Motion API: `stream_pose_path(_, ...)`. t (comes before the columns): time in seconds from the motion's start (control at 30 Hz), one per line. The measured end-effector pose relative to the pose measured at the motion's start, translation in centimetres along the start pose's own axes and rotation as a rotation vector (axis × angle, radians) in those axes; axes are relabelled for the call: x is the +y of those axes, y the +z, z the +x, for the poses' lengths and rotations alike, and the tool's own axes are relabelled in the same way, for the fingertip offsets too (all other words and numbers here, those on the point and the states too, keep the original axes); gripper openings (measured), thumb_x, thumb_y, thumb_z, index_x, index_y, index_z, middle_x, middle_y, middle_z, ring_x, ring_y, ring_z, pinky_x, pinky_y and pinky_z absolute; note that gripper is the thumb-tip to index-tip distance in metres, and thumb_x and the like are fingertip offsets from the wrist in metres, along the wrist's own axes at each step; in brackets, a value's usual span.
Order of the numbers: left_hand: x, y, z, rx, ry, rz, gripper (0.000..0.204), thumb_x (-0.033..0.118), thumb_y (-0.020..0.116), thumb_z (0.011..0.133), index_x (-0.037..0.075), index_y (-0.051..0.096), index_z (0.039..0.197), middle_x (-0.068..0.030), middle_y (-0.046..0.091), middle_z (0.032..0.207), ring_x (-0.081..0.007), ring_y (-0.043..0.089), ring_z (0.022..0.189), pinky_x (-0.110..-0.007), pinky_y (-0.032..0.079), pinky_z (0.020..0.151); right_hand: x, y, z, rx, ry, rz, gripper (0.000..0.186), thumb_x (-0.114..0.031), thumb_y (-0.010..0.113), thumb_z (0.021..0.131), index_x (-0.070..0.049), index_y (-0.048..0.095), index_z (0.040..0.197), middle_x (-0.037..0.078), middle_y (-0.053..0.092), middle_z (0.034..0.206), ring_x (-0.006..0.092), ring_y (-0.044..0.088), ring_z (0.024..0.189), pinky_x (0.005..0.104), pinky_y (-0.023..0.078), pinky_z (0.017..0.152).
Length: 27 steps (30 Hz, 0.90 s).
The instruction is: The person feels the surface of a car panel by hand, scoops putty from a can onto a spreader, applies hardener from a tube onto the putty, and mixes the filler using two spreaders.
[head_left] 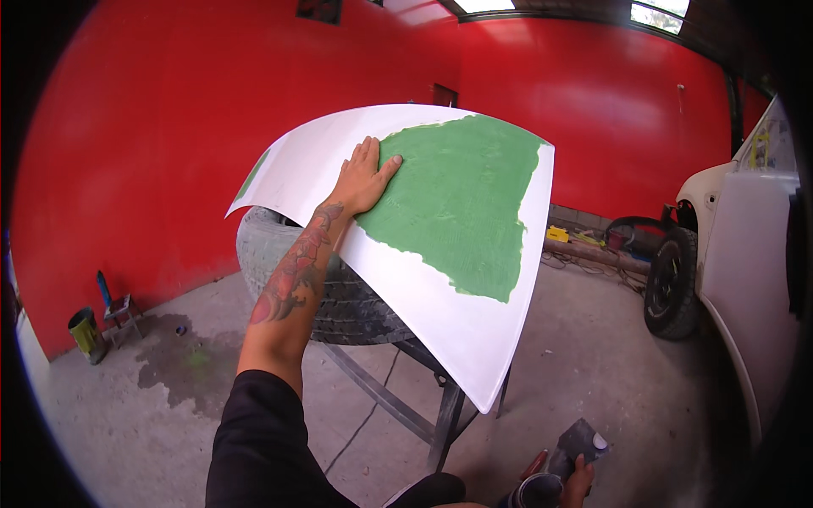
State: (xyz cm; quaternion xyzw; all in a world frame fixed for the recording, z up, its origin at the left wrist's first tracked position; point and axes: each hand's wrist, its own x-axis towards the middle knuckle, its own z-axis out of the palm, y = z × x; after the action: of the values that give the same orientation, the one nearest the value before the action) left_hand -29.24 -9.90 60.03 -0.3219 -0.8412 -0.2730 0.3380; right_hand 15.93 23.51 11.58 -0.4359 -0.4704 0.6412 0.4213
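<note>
My left hand (pixel 365 179) lies with its fingers stretched out on a white car body panel (pixel 461 339), at the left border of a large green filler patch (pixel 457 203). Low at the right, my right hand (pixel 577 484) grips a dark grey sheet (pixel 580 442) that looks like sandpaper, with one whitish corner. Beside that hand is a dark cylindrical thing (pixel 540 491), partly cut off by the frame; I cannot tell whether the hand touches it. The panel rests over a tyre (pixel 356 309) on a metal stand (pixel 445 423).
A light-coloured vehicle (pixel 749 245) with an exposed wheel (pixel 673 284) stands at the right. A yellow-green bucket (pixel 87 334) and a small stool (pixel 125 311) are at the far left, near a wet floor patch (pixel 186 364). Cables (pixel 605 264) lie by the red wall (pixel 593 110).
</note>
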Motion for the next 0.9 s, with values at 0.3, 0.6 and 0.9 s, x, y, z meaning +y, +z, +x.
stream_pose_path(0.3, 2.8, -0.1, -2.3, -0.025, 0.465, -0.03, 0.082, 0.058, 0.032, 0.097, -0.003, 0.016, 0.149, -0.0237, 0.016, 0.155, -0.0352, 0.012, 0.145, -0.046, 0.013, 0.117, 0.3, -0.1, 0.5, 0.077, -0.124, -0.014, 0.033, -0.028, 0.057, 0.095, 0.002, 0.059, 0.108, 0.01, 0.064, 0.101, 0.0212, 0.061, 0.088, 0.0341, 0.049, 0.078)
stream_pose_path(0.6, 4.9, 0.5, -1.7, -0.01, 0.375, 0.01, 0.08, 0.055, 0.032, 0.098, -0.004, 0.014, 0.149, -0.0243, 0.014, 0.155, -0.0326, 0.011, 0.146, -0.043, 0.012, 0.119, -0.7, -0.1, -0.1, 0.083, -0.07, -0.003, 0.03, -0.026, 0.058, 0.095, 0.001, 0.059, 0.106, 0.01, 0.063, 0.098, 0.0201, 0.059, 0.086, 0.0349, 0.049, 0.076)
stream_pose_path(0.9, 1.5, 1.0, 0.8, 0.044, 0.147, -0.015, 0.079, 0.054, 0.03, 0.098, -0.007, 0.018, 0.147, -0.025, 0.016, 0.154, -0.0332, 0.013, 0.145, -0.042, 0.014, 0.118, 0.2, -0.5, 0.6, 0.037, -0.095, 0.004, 0.027, -0.024, 0.058, 0.095, 0.001, 0.061, 0.103, 0.009, 0.064, 0.096, 0.0173, 0.059, 0.082, 0.0332, 0.05, 0.072)
